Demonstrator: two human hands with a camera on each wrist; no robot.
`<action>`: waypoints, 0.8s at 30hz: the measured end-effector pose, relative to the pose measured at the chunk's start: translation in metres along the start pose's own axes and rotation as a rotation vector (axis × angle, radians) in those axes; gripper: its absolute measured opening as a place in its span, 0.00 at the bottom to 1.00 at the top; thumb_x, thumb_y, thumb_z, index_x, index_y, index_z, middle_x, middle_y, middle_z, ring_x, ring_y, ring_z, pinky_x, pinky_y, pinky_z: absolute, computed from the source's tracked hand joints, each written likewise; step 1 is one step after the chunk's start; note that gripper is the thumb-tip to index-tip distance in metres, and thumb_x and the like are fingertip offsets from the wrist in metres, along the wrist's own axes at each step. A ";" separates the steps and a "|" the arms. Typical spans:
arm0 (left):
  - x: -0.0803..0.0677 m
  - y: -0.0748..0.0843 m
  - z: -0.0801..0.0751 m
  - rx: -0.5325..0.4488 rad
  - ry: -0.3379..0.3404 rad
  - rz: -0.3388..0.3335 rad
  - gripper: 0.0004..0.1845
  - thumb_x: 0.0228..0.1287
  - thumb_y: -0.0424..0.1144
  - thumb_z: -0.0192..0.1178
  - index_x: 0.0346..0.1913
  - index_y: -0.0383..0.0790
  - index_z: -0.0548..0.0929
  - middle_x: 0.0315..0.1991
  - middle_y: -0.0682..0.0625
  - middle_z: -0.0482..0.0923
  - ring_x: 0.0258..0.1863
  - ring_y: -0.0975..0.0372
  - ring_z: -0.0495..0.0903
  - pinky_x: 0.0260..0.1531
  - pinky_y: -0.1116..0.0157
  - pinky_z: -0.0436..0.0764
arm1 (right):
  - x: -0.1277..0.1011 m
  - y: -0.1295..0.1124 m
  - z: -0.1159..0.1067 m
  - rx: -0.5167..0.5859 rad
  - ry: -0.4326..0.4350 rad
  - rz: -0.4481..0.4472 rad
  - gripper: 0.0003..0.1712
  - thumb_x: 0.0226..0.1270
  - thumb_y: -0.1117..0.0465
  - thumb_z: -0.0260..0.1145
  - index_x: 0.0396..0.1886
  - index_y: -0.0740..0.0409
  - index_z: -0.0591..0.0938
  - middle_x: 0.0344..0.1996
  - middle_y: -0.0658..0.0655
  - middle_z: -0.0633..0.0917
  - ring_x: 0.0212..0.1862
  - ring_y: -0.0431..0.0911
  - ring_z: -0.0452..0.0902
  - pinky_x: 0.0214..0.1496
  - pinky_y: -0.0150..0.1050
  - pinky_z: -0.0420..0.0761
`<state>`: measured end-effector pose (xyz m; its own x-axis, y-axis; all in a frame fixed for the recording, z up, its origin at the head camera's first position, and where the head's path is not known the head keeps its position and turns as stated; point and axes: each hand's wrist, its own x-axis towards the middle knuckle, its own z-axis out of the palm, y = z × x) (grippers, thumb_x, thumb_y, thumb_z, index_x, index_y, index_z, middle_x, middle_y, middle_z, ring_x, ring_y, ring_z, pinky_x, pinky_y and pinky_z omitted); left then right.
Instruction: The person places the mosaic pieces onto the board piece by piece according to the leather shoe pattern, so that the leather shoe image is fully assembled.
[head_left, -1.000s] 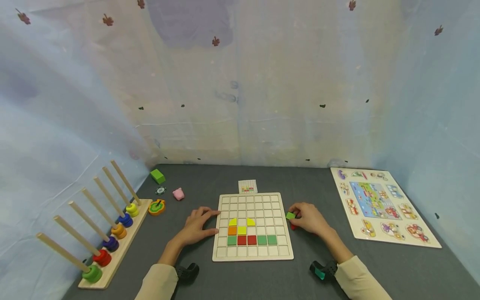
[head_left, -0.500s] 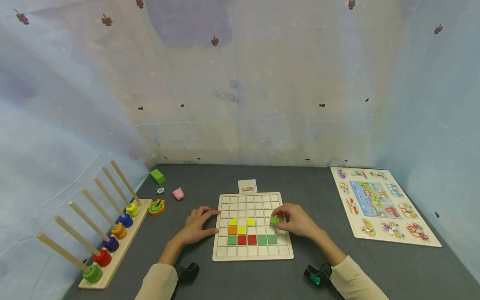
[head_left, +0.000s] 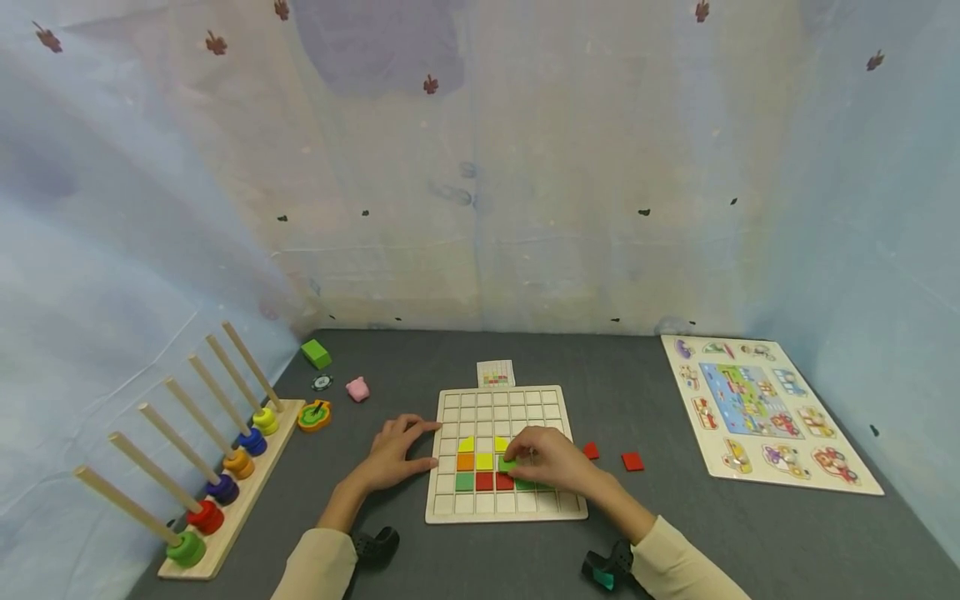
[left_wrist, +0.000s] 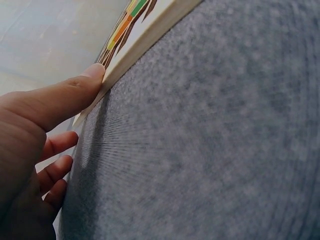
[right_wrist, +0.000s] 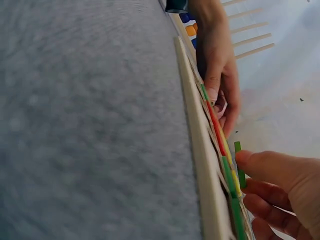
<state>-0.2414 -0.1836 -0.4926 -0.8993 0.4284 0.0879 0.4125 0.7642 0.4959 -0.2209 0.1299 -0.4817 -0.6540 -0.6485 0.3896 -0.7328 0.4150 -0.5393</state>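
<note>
Fingers [head_left: 525, 443] of the right hand [head_left: 546, 458] are pinching a green tile [head_left: 507, 463] over the board [head_left: 504, 510], beside the yellow tile [head_left: 483, 460]. Left hand [head_left: 393, 454] is pressing flat against the board's left edge. Two red tiles [head_left: 632, 461] are lying further right.

right hand [head_left: 546, 460] carried green tile [head_left: 507, 463] leftward over board [head_left: 450, 505]

Small green square tile [head_left: 507, 463], tilted above wooden grid board [head_left: 450, 508], beside yellow tile [head_left: 484, 460]
</note>
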 end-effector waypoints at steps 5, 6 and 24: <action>0.000 -0.001 0.001 0.000 0.002 -0.002 0.31 0.55 0.54 0.65 0.62 0.53 0.73 0.58 0.46 0.65 0.55 0.49 0.61 0.53 0.44 0.58 | 0.000 0.002 0.004 -0.030 0.006 -0.006 0.04 0.55 0.59 0.72 0.31 0.51 0.86 0.32 0.47 0.83 0.36 0.38 0.76 0.40 0.32 0.75; 0.000 -0.001 0.001 0.000 0.002 -0.002 0.31 0.55 0.55 0.65 0.62 0.53 0.73 0.58 0.46 0.65 0.55 0.49 0.61 0.53 0.44 0.58 | 0.000 0.002 0.004 -0.027 0.010 -0.011 0.04 0.55 0.59 0.72 0.31 0.50 0.86 0.33 0.47 0.83 0.37 0.38 0.76 0.41 0.33 0.75; 0.001 -0.002 0.002 0.013 0.005 0.005 0.31 0.55 0.55 0.64 0.63 0.53 0.72 0.57 0.46 0.65 0.55 0.48 0.61 0.53 0.44 0.58 | 0.005 0.005 0.001 -0.078 0.020 -0.018 0.04 0.56 0.60 0.71 0.32 0.52 0.87 0.33 0.49 0.82 0.37 0.40 0.74 0.41 0.34 0.73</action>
<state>-0.2428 -0.1843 -0.4954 -0.8979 0.4300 0.0943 0.4188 0.7684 0.4839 -0.2272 0.1281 -0.4830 -0.6432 -0.6442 0.4139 -0.7567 0.4522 -0.4721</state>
